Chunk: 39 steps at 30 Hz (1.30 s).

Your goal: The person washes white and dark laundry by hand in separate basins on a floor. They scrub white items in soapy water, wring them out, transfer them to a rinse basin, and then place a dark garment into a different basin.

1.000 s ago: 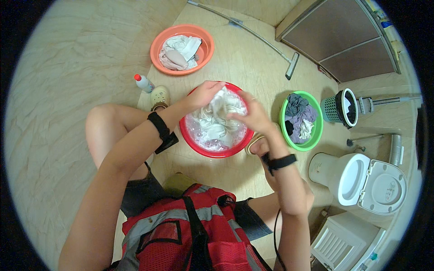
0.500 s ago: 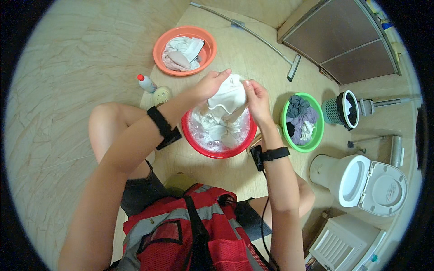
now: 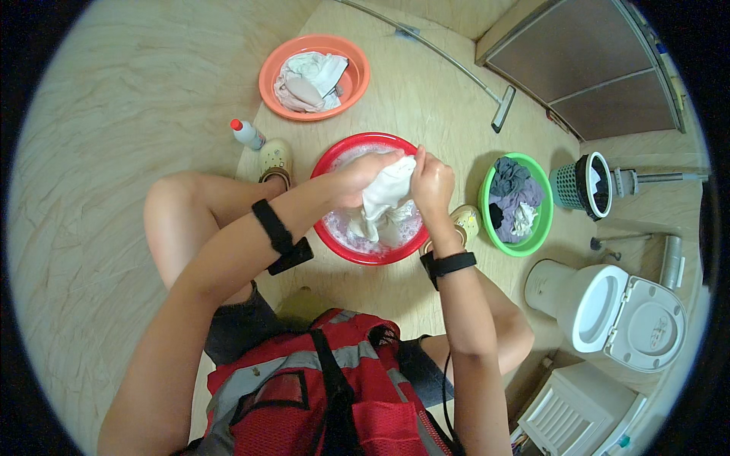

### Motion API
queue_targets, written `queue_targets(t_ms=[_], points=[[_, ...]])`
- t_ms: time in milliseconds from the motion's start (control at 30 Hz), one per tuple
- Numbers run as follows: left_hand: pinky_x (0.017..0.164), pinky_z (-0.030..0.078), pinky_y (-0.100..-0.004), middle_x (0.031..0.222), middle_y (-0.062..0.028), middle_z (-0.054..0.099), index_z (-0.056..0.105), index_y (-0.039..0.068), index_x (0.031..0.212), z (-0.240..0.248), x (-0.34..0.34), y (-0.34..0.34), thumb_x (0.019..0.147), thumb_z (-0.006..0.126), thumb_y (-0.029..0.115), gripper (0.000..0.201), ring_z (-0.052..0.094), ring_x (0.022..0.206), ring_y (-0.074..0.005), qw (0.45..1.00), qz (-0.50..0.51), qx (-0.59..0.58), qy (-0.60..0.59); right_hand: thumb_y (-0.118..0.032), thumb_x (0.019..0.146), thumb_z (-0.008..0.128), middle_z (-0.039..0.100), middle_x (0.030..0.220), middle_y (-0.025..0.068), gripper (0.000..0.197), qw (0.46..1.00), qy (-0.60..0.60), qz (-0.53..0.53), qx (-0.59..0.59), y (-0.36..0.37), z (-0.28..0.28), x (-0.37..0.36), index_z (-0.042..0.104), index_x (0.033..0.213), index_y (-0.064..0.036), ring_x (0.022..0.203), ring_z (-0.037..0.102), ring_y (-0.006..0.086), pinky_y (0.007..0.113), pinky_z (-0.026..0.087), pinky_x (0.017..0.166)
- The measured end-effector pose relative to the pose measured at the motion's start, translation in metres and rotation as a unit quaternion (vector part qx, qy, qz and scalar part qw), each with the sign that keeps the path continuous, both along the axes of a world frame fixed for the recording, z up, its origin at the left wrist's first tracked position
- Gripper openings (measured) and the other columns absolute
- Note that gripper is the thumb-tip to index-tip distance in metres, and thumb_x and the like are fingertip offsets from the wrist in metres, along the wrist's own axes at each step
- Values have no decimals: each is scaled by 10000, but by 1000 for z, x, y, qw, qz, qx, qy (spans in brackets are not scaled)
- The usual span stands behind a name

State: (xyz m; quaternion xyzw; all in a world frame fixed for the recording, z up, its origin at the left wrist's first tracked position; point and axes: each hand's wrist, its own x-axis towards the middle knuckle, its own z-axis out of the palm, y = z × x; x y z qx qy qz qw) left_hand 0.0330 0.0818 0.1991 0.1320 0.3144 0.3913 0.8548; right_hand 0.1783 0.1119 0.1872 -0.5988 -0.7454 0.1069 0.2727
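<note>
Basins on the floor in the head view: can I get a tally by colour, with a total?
Orange basin: 1, with white and pale pink cloth in it
Red basin: 1, with suds in it
Green basin: 1, with grey, purple, black and white cloth in it
Total: 3

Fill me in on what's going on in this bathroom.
A person in a red vest grips a white cloth with the left hand and right hand, bunched above a red basin of sudsy water. Whether its lower end touches the suds is unclear. Farther off to the left, an orange basin holds pale clothes; to the right, a green basin holds mostly darker ones.
</note>
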Motion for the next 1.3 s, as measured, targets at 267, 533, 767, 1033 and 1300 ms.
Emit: queue_targets(t_ms=[267,533,767,1033,1300], points=[[716,498,-327,953,-132,645,594,-14,1011,44,-43,1,818,603,116,233,633,781,-216,911,-146,293,249,-338,913,511,448,555,-40,453,939,280,34,-199,6,25,70,576,634,14,523,389,61,265,320,451],[709,467,-409,868,-191,616,572,-6,916,31,-72,9,701,631,95,245,597,825,-345,485,-110,569,655,-341,901,536,424,585,-81,410,925,269,126,-235,7,157,49,541,609,-54,546,346,34,233,284,477],[690,476,-396,892,-136,616,576,6,959,26,-78,14,800,597,106,189,608,818,-298,605,-77,431,666,-365,886,560,505,619,-75,348,943,279,98,-154,3,228,45,600,674,-93,555,408,20,183,307,513],[705,485,-213,1017,-27,582,482,32,1190,155,-52,15,858,566,93,348,583,822,-73,930,-11,290,227,-329,828,639,598,683,-5,279,901,421,70,-75,-19,293,65,630,762,-58,593,539,66,200,397,550],[681,463,-271,908,-42,610,558,4,1056,67,-50,30,791,668,205,350,574,774,-116,894,-60,292,335,-253,787,688,630,740,5,226,902,387,3,-188,-12,167,52,646,807,-33,628,535,66,224,425,586]])
